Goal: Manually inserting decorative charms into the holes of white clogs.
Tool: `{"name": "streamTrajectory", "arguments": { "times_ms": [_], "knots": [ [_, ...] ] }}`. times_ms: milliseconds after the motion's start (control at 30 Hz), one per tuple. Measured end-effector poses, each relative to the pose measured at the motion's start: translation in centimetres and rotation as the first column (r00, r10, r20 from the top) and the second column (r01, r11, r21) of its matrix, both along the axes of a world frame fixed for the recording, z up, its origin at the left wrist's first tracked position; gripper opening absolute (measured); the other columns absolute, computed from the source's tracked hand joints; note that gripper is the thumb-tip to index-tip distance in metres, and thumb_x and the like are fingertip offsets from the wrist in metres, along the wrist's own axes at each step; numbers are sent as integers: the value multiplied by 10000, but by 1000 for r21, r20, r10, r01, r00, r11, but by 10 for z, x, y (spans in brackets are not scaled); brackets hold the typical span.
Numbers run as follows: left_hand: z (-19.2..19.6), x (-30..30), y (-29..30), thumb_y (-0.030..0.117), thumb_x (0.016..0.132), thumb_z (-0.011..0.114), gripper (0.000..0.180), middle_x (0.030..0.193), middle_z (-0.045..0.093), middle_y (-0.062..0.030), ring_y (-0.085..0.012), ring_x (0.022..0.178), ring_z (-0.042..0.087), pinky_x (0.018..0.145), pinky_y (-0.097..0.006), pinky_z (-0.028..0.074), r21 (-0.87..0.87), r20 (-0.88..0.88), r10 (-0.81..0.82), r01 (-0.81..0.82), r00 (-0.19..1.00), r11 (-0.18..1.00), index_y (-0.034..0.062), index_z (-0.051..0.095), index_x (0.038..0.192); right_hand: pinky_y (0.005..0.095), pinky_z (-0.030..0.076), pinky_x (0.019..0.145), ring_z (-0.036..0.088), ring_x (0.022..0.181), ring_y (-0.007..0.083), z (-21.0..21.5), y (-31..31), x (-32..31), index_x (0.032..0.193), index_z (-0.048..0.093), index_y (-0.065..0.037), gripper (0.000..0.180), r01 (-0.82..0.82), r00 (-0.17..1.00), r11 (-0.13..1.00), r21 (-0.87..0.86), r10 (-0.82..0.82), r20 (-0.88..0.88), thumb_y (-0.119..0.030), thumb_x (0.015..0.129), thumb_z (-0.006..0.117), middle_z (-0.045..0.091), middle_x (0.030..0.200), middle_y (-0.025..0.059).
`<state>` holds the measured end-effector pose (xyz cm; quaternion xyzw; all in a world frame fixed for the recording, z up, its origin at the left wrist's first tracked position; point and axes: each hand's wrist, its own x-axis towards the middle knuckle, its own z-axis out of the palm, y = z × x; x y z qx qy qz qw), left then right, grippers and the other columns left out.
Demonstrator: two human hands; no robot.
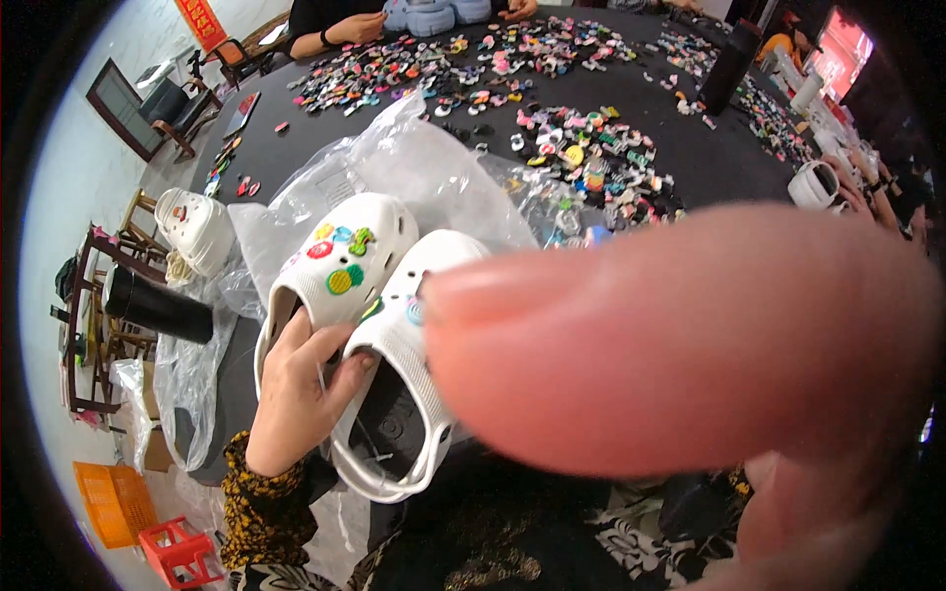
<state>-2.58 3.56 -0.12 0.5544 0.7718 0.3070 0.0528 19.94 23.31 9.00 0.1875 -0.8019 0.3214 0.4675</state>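
My left hand (301, 399) grips a pair of white clogs side by side, its fingers in the opening of the left clog (379, 236) and its thumb at the edge of the right clog (399, 340). Colourful shoe charms, among them a pineapple (345, 280), sit on the left clog's upper; a few more show on the right one. Very close to the camera, my right hand (680, 340) fills much of the view with a large blurred thumb. It covers part of the right clog, and its other fingers are hidden.
Several piles of loose charms (601, 163) lie on the black table (394, 116). Clear plastic bags (414, 163) lie behind the clogs. Another white clog (195, 229) and a black bottle (158, 303) are at left. Across the table, a person's hands (357, 28) are by blue-grey clogs (432, 15).
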Motion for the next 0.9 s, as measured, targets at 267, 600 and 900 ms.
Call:
{"name": "streamTrajectory", "arguments": {
  "times_ms": [267,600,900],
  "knots": [
    [11,5,-9,46,759,696,234,959,588,-194,-352,846,610,710,-378,490,-41,45,55,-53,997,998,-22,659,979,297,484,716,655,861,227,22,16,14,970,709,-24,207,-2,1000,997,82,4,-19,-32,782,623,689,985,111],
    [1,-1,-6,51,763,711,243,952,596,-188,-353,874,614,742,-393,494,51,13,-29,28,1000,998,-15,664,993,296,482,733,649,885,218,24,12,16,978,709,-30,212,-110,992,994,15,111,-54,-28,791,609,688,1001,102],
    [4,-1,-3,90,787,707,231,943,591,-184,-353,862,605,753,-393,483,35,-4,9,-9,1000,999,-3,667,994,295,480,749,643,906,209,40,-6,33,985,709,-36,217,-193,981,980,-50,195,24,-23,800,597,686,1015,94]
  ]
}}
